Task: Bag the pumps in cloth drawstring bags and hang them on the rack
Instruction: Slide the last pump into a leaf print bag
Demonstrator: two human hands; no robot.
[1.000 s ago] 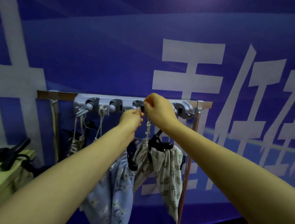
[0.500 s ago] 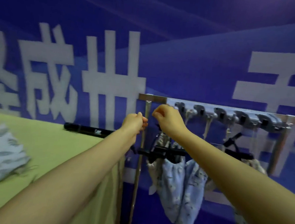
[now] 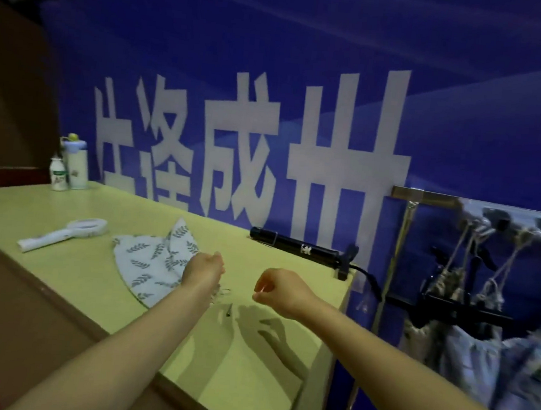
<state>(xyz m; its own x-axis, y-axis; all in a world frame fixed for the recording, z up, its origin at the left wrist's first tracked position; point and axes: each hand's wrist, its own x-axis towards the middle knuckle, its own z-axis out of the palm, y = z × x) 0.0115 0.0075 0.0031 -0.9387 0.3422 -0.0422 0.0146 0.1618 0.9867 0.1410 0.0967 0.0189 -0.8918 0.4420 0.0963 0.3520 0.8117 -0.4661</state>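
Evidently, 1 pump (image 3: 295, 248) is not yet bagged: it is laid along the back edge of the desk (image 3: 76, 273), close against the blue wall, where it is kept from rolling off, with its hose drooping over the desk's right end. A leaf-print drawstring bag (image 3: 153, 260) is spread flat near the middle of the desk, within reach, so that it can be opened and the pump slid in. On the rack (image 3: 423, 196) to the right, filled bags (image 3: 479, 347) are hung by their cords from the hooks.

Both forearms are stretched forward over the desk, wrists roughly level. The left hand (image 3: 204, 272) is held over the bag's right edge with its fingers curled under. A cord is possibly pinched there, but this cannot be told. The right hand (image 3: 279, 292) is held near it, apart from the bag, loosely curled, and nothing is seen in it.
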